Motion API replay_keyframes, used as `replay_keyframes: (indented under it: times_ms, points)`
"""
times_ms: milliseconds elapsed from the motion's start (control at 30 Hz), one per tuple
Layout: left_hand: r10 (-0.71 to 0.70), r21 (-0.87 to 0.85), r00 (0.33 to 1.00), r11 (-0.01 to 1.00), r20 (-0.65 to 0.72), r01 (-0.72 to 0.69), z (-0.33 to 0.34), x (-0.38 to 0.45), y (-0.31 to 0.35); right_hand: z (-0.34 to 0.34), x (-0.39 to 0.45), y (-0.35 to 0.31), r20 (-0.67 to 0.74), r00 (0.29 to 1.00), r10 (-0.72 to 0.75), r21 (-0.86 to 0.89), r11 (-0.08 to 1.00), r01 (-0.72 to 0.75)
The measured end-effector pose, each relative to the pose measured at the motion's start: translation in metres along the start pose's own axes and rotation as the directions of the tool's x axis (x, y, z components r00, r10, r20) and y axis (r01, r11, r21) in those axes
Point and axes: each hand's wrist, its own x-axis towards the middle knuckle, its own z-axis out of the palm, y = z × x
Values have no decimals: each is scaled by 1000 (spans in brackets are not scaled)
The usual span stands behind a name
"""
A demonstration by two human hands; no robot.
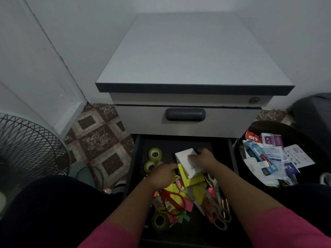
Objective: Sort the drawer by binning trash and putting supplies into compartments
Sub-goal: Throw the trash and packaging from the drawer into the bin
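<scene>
The open black drawer point(133, 163) holds a jumble of supplies. My right hand point(202, 159) grips a white box point(186, 158) tilted above yellow sticky notes point(192, 181). My left hand point(163, 176) reaches down among the items beside two clear tape rolls point(155, 153); its fingers are curled and hidden, so what they touch is unclear. Nearer me lie red-handled scissors point(172, 201), two grey-handled scissors point(217, 210), pink notes point(188, 205) and another tape roll point(160, 221).
A black bin point(254, 127) at the right holds discarded packaging point(268, 158). The grey cabinet point(193, 59) with a shut upper drawer point(186, 115) stands behind. A fan point(26, 151) is at the left on the patterned tile floor.
</scene>
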Motion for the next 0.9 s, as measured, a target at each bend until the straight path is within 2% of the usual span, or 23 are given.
replay_keyframes:
  times_ms: [200,400,467,567,667,800,900]
  points:
    - [-4,-2,1000,1000,-4,4,0,-1,1,-2,-8,-4,-5,1000,28,197,980,-26]
    - [-30,15,998,999,-55,31,7,1,-2,-13,-15,-5,-116,993,-21,387,920,65]
    - [-44,11,997,999,-64,45,8,2,-5,-19,-23,-6,-131,986,-101,408,901,146]
    - [-63,6,995,998,-76,64,8,2,-7,-27,-36,-6,-116,950,-289,291,905,311]
    - [-36,-4,996,999,-82,36,5,-2,-10,-30,-47,-10,-177,923,-342,346,856,384]
    - [-10,-58,995,998,-101,4,2,-9,-13,-39,-52,-9,-310,920,-242,418,834,360]
    - [16,-87,992,996,-127,-27,0,-17,-11,-47,-46,5,-273,955,-119,296,934,201]
